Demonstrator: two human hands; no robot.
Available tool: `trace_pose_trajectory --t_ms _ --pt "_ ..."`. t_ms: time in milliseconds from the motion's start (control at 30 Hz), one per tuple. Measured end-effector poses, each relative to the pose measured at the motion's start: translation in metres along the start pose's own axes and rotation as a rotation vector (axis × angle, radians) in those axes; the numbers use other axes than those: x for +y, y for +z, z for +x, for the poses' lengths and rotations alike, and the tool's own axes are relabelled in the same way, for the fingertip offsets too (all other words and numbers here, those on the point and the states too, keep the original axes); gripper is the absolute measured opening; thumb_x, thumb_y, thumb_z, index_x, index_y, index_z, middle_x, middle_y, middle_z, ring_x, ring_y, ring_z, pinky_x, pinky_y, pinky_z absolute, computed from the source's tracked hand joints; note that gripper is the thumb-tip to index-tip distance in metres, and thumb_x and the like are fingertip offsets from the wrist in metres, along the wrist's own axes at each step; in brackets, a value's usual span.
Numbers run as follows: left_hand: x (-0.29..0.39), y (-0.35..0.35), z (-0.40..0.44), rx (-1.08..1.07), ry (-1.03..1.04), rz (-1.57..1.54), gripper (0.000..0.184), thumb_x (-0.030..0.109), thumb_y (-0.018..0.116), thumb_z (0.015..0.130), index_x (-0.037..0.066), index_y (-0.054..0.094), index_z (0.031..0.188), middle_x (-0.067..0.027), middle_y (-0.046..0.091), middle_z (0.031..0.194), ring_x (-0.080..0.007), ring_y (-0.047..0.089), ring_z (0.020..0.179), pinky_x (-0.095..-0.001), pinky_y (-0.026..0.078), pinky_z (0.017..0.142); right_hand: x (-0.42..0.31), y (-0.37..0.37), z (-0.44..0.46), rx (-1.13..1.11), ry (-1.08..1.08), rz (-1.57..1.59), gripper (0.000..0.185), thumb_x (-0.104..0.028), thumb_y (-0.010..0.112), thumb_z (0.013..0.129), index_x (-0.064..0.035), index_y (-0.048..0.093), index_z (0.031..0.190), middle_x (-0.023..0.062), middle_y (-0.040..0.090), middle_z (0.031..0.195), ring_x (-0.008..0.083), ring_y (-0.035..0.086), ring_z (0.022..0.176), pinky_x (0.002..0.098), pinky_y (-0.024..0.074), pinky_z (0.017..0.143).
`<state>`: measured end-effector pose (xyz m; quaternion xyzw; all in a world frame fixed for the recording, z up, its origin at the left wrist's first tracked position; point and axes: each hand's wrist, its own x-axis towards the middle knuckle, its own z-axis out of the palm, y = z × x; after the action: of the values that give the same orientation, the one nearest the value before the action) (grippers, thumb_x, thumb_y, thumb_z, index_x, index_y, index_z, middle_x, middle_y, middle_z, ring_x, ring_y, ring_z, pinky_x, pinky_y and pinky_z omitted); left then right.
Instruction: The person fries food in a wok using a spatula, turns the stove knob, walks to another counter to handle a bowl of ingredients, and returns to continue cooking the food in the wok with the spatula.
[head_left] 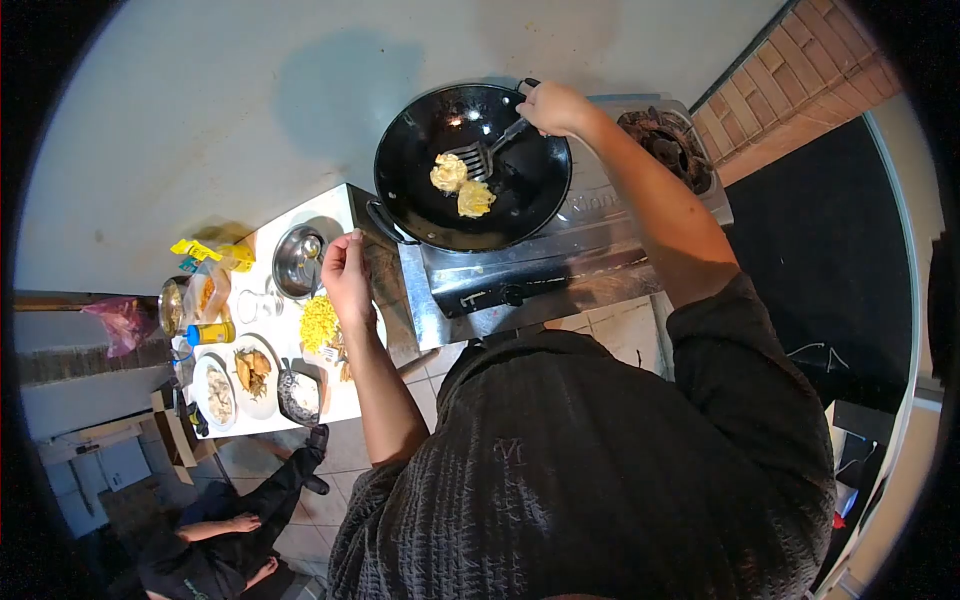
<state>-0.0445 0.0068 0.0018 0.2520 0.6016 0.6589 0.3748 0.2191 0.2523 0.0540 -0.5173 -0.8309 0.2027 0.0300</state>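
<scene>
My right hand (pixel 552 108) grips the handle of a slotted spatula (pixel 476 160) over a black wok (pixel 530 205). The spatula's slotted head is down in the wok, against two pieces of yellow-white fried egg (pixel 476 199). Left of the wok, near its lower side handle, my left hand (pixel 347 275) hovers with its fingertips drawn together; whether anything is between them cannot be made out. Close beside this hand are a metal bowl (pixel 284 270) with something inside, and a heap of small yellow pieces (pixel 319 325) on a plate.
The wok sits on a metal gas stove (pixel 590 235), whose second burner (pixel 663 147) is at the right. A white table (pixel 345 398) holds plates of food, a small black pan (pixel 298 392), a yellow-blue container (pixel 211 333) and bags. Another person (pixel 225 540) sits at lower left.
</scene>
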Motion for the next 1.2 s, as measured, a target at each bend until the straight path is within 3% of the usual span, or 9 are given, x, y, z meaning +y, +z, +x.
trace_pose_trajectory --t_ms 167,233,400,467,533,733,767,1000,1200 --pt "0.000 0.001 -0.001 -0.003 -0.003 0.022 0.013 0.017 0.058 0.088 0.006 0.058 0.082 0.0080 0.046 0.063 -0.0001 0.032 0.052 -0.0173 0.023 0.047 0.010 0.000 0.001 0.024 0.046 0.141 0.036 -0.028 0.049 0.084 -0.0006 0.059 0.063 0.0093 0.057 0.055 0.0228 0.055 0.052 0.0366 0.0457 0.059" --pt "0.000 -0.002 0.000 0.013 -0.006 0.033 0.013 0.017 0.058 0.088 0.006 0.057 0.082 0.0079 0.046 0.063 -0.0003 0.032 0.052 -0.0173 0.023 0.046 0.004 -0.008 -0.010 0.075 0.008 0.108 0.038 -0.026 0.042 0.081 -0.0008 0.065 0.063 0.0180 0.062 0.065 0.0339 0.060 0.065 0.0432 0.0483 0.072" --pt "0.001 0.001 0.003 0.022 -0.006 -0.004 0.013 0.017 0.059 0.087 0.006 0.057 0.082 0.0082 0.045 0.063 -0.0003 0.032 0.052 -0.0173 0.023 0.046 -0.044 -0.002 -0.049 0.405 -0.047 0.018 0.031 -0.023 0.047 0.083 -0.0007 0.065 0.071 0.0211 0.063 0.078 0.0397 0.061 0.076 0.0465 0.0485 0.073" --pt "0.001 0.001 0.004 -0.020 -0.003 -0.019 0.013 0.017 0.059 0.087 0.006 0.057 0.082 0.0082 0.045 0.063 -0.0003 0.032 0.052 -0.0175 0.023 0.046 -0.060 0.009 -0.062 0.445 -0.166 -0.041 0.019 -0.014 0.051 0.078 -0.0011 0.064 0.073 0.0208 0.062 0.072 0.0377 0.062 0.068 0.0456 0.0508 0.065" --pt "0.003 0.004 0.005 -0.011 0.001 -0.006 0.013 0.017 0.059 0.087 0.006 0.057 0.082 0.0082 0.045 0.063 -0.0002 0.032 0.051 -0.0176 0.022 0.046 -0.073 0.019 -0.073 0.521 -0.247 -0.034 0.028 -0.021 0.047 0.087 -0.0017 0.060 0.070 0.0207 0.059 0.064 0.0382 0.060 0.063 0.0467 0.0487 0.061" --pt "0.007 0.003 0.003 -0.011 0.012 -0.024 0.012 0.016 0.059 0.087 0.006 0.057 0.082 0.0083 0.044 0.062 0.0002 0.031 0.050 -0.0176 0.021 0.045 -0.099 0.030 -0.103 0.508 -0.333 -0.035 0.021 -0.016 0.049 0.086 -0.0005 0.056 0.073 0.0187 0.057 0.057 0.0353 0.059 0.055 0.0447 0.0475 0.051" --pt "0.009 0.003 0.002 0.008 0.016 -0.018 0.012 0.016 0.059 0.087 0.006 0.057 0.082 0.0083 0.044 0.061 0.0003 0.030 0.050 -0.0175 0.021 0.044 -0.102 0.030 -0.112 0.450 -0.357 -0.091 0.011 -0.004 0.050 0.075 0.0041 0.056 0.079 0.0190 0.061 0.064 0.0321 0.064 0.062 0.0393 0.0518 0.054" --pt "0.008 -0.001 0.001 0.019 0.019 -0.025 0.011 0.015 0.058 0.087 0.006 0.056 0.081 0.0079 0.043 0.061 0.0001 0.030 0.049 -0.0175 0.021 0.044 -0.099 0.055 -0.152 0.604 -0.474 -0.321 0.032 -0.007 0.054 0.072 0.0042 0.058 0.102 0.0101 0.056 0.063 0.0225 0.057 0.061 0.0323 0.0480 0.056" --pt "0.004 -0.004 0.005 0.027 0.017 0.001 0.011 0.015 0.058 0.087 0.006 0.056 0.081 0.0081 0.044 0.062 -0.0002 0.031 0.050 -0.0174 0.021 0.045 -0.086 0.042 -0.158 0.535 -0.393 -0.155 0.027 -0.010 0.052 0.081 0.0037 0.058 0.104 0.0108 0.055 0.064 0.0239 0.055 0.062 0.0323 0.0464 0.057"
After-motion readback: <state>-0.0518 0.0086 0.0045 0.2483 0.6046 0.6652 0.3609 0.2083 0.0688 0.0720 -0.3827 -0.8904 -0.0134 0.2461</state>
